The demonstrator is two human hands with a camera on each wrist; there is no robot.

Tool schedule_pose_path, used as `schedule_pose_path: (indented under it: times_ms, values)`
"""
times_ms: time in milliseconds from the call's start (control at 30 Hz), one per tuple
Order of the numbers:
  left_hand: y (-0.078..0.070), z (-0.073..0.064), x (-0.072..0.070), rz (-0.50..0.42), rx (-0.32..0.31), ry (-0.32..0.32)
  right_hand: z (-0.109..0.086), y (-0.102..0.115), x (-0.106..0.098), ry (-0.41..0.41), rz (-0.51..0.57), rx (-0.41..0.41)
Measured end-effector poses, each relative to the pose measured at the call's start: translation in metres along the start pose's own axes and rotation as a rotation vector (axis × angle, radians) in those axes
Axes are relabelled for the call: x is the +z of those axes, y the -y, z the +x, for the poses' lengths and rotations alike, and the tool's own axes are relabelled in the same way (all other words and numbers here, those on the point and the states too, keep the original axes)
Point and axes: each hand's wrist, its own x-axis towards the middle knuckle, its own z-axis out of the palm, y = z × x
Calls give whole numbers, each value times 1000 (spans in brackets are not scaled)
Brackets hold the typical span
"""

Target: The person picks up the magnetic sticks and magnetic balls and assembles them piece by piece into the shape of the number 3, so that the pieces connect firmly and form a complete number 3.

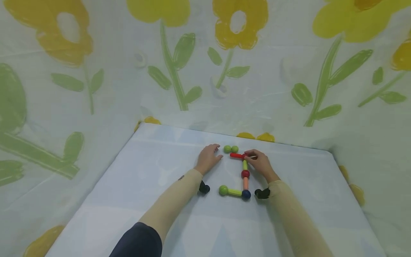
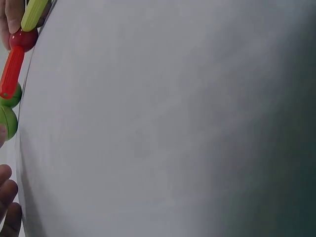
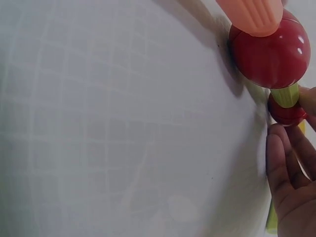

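Note:
My right hand [image 1: 258,162] pinches the far red ball [image 3: 286,112] of a chain of toy balls and rods. From that ball a red rod [image 1: 236,155] points left, and a yellow-green rod [image 1: 245,165] runs toward me to a second red ball [image 1: 245,174]. An orange rod [image 1: 245,184] links this one to a dark blue ball [image 1: 246,194]. Another yellow-green rod [image 1: 235,192] leads left to a green ball [image 1: 223,190]. My left hand [image 1: 208,157] holds nothing, its fingers spread left of two loose green balls [image 1: 231,149].
The pieces lie on a white-covered table [image 1: 135,171]. Behind it hangs a flower-printed sheet [image 1: 263,92] that wraps round the sides. Black wrist cameras [image 1: 204,187] are strapped under both wrists, low over the tabletop.

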Motion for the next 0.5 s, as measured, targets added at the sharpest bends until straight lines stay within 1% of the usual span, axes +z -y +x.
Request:
schedule_pose_path:
  times_ms: [67, 233, 367, 500]
  values:
    - [1, 4, 2, 2, 2, 4, 0, 0, 1, 2, 9, 6]
    - [1, 11, 7, 8, -9, 37, 1, -2, 4, -3, 20, 28]
    - [-2, 16, 8, -35, -24, 53, 1, -2, 4, -13, 13, 21]
    - [-6, 19, 8, -69, -20, 51, 1, 0, 2, -22, 5, 21]
